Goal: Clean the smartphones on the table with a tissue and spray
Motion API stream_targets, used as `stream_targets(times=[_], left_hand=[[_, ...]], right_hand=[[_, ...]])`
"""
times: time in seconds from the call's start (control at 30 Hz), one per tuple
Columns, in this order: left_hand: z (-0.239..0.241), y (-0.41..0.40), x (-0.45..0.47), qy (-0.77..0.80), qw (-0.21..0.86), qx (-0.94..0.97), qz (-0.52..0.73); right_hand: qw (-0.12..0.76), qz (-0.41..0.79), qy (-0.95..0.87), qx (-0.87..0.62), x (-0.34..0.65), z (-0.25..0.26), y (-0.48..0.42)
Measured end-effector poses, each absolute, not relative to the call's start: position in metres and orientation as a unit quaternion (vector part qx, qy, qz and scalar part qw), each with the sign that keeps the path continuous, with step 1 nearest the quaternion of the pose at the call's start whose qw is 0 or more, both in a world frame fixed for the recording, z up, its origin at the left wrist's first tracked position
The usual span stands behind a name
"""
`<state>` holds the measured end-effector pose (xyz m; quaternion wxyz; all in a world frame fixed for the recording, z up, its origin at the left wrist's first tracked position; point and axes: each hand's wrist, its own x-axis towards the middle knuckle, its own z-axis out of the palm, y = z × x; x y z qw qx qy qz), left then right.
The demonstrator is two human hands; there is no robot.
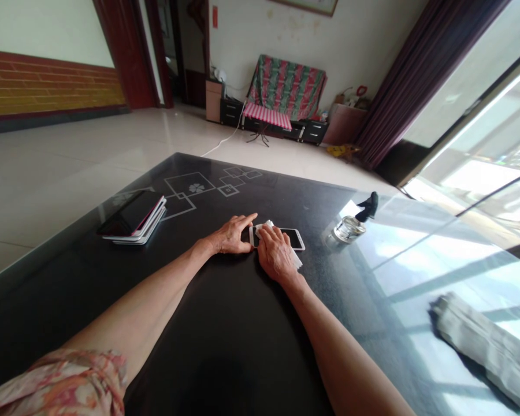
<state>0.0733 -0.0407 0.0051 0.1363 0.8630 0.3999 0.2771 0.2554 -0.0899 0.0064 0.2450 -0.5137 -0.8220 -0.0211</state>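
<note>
A white-framed smartphone (pixel 293 237) lies flat, screen up, on the black glass table (pixel 225 323). My left hand (pixel 231 234) rests at the phone's left end, fingers curled, with the index finger stretched along its far edge, holding it down. My right hand (pixel 276 252) lies on top of the phone, fingers pressed onto a white cloth (pixel 296 261) that pokes out beyond the fingertips and beside the palm. Most of the phone's left half is hidden under my hands.
A stack of tablets or phones (pixel 134 218) sits at the table's left. A small clear spray bottle with a black nozzle (pixel 352 226) stands right of the phone. A folded grey cloth (pixel 485 341) lies at the near right. Beyond the table are tiled floor and a covered cabinet (pixel 286 92).
</note>
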Motion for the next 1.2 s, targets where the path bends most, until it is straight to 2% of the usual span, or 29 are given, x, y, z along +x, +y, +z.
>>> stream_targets(times=[0.27,0.8,1.2], left_hand=[[0.0026,-0.0383,0.0706,0.411,0.165,0.854,0.275],[0.0003,-0.0359,0.0700,0.392,0.150,0.866,0.272],[-0.0010,-0.0348,0.0687,0.398,0.149,0.862,0.275]], right_hand=[[0.252,0.007,-0.849,-0.464,0.2541,0.0124,-0.0918],[0.312,0.022,-0.822,-0.475,0.2536,0.0101,-0.0907],[0.277,0.007,-0.839,-0.468,0.2540,0.0074,-0.0894]])
